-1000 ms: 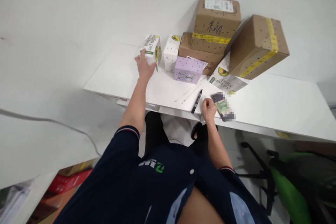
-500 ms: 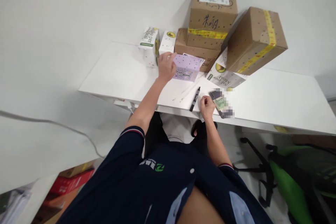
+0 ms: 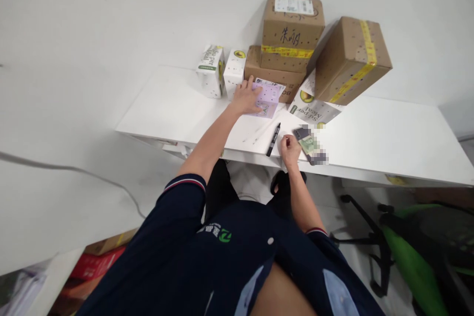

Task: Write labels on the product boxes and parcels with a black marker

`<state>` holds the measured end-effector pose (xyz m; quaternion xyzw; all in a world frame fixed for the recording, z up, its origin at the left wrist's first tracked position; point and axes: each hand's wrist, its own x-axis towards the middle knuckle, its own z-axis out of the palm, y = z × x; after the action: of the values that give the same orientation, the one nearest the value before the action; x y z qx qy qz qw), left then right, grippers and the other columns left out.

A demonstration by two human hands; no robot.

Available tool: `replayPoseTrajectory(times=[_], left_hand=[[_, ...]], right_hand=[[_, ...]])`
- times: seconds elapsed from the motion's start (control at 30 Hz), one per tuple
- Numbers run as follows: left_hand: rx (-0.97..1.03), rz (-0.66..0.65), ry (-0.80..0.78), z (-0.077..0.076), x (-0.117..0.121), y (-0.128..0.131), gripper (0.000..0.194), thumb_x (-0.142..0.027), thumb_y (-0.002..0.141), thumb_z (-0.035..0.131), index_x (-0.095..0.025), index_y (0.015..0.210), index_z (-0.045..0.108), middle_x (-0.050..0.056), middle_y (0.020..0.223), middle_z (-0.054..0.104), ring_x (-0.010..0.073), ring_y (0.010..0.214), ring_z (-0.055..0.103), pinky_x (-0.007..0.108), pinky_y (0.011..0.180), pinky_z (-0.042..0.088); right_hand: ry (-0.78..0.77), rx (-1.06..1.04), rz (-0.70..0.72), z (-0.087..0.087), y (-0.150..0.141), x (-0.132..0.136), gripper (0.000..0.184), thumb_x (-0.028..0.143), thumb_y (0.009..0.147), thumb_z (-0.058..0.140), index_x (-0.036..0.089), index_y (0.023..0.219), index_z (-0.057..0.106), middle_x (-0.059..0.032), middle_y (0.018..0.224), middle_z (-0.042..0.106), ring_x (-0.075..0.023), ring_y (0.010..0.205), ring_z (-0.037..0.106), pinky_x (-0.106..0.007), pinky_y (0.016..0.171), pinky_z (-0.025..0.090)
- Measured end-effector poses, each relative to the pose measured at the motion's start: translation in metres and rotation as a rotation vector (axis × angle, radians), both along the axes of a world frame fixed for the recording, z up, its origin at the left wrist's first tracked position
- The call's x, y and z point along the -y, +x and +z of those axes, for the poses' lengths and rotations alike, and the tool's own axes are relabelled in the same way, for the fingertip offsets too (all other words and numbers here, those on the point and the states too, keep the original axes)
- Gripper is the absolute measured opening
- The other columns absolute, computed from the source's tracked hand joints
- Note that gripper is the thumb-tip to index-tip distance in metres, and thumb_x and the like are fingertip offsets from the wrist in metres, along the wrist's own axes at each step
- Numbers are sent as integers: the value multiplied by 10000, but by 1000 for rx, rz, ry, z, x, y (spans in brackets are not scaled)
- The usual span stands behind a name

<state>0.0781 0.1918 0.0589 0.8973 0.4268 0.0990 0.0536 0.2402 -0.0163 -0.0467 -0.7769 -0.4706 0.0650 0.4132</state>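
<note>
My left hand (image 3: 246,98) lies over the left part of a small purple patterned box (image 3: 269,93), its fingers spread across the top and the thumb on the front side. A white label sheet (image 3: 263,82) shows behind the purple box's top edge. My right hand (image 3: 291,150) rests curled at the table's front edge, with nothing visible in it. To its left lies a black marker pen (image 3: 273,139). Just right of that hand is a dark phone (image 3: 304,133) with a green banknote (image 3: 308,146) on it, partly blurred.
Two white avocado-print boxes (image 3: 210,71) stand at the back left of the white table (image 3: 400,133). A taped carton (image 3: 292,34) is stacked on another brown carton (image 3: 255,64). Further right, a tilted carton (image 3: 348,57) rests on a white box (image 3: 313,108). A green chair (image 3: 411,256) stands lower right.
My left hand has moved right and spread its fingers onto the purple box. My right hand stays curled in place. The view has shifted slightly.
</note>
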Motion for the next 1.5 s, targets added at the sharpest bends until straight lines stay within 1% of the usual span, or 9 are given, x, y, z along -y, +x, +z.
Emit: replayPoseTrajectory(times=[0.13,0.3,0.57,0.73,0.9,1.03,1.17,1.37,1.5], left_hand=[[-29,-36,9,8,-9,0,870,-502,612,815,-204,1372,514,192,1444,448,463,1351,358,600,1114,266],[87,-17,-44,8,6,-13,887,-476,568,856,-201,1348,536,192,1340,479,457,1302,422,567,1117,307],[279,207,-63,-14,116,-95,821,-491,645,804,-253,1374,511,173,1284,478,416,1176,485,583,1016,441],[603,238,-21,-45,164,-122,1001,-552,701,773,-271,1512,259,163,1385,413,356,1294,413,560,1092,396],[784,300,16,-69,169,-114,1078,-671,678,754,-246,1508,213,177,1345,421,322,1240,458,501,1032,447],[773,367,35,-69,176,-98,1135,-703,626,772,-211,1498,238,189,1309,446,335,1206,474,496,1002,460],[697,453,47,-63,185,-83,1134,-692,607,790,-177,1480,282,195,1275,472,366,1210,470,530,999,455],[613,503,33,-59,184,-73,1071,-616,621,808,-141,1460,341,205,1263,464,375,1216,470,528,989,470],[597,503,36,-60,182,-73,1054,-606,628,798,-137,1457,348,198,1260,462,362,1217,465,531,1023,456]], right_hand=[[-3,32,3,0,0,0,333,357,883,414,156,905,679,-69,720,660,-188,687,578,-299,727,451],[14,34,3,0,1,-1,347,370,882,401,155,889,674,-61,685,642,-186,652,568,-300,713,449],[18,1,18,0,3,0,375,396,875,401,146,907,678,-72,711,660,-188,659,586,-303,713,449],[-66,7,3,1,4,-2,386,406,881,408,154,950,691,-73,749,682,-202,702,607,-309,723,442],[-272,24,12,19,-7,-6,512,504,880,490,178,1260,597,-58,849,711,-238,814,645,-330,757,459],[-443,163,105,38,-16,-9,659,554,858,553,216,1419,484,-120,1109,683,-285,942,647,-365,781,477],[-510,221,198,47,-18,-11,599,458,888,524,218,1435,473,-150,1188,650,-307,980,645,-400,816,492],[-404,166,247,32,-4,-13,553,308,857,495,223,1402,542,-116,1059,667,-257,859,621,-396,818,495],[-145,-163,223,14,13,-9,483,286,808,465,190,1240,656,-11,748,595,-187,693,532,-346,753,477]])
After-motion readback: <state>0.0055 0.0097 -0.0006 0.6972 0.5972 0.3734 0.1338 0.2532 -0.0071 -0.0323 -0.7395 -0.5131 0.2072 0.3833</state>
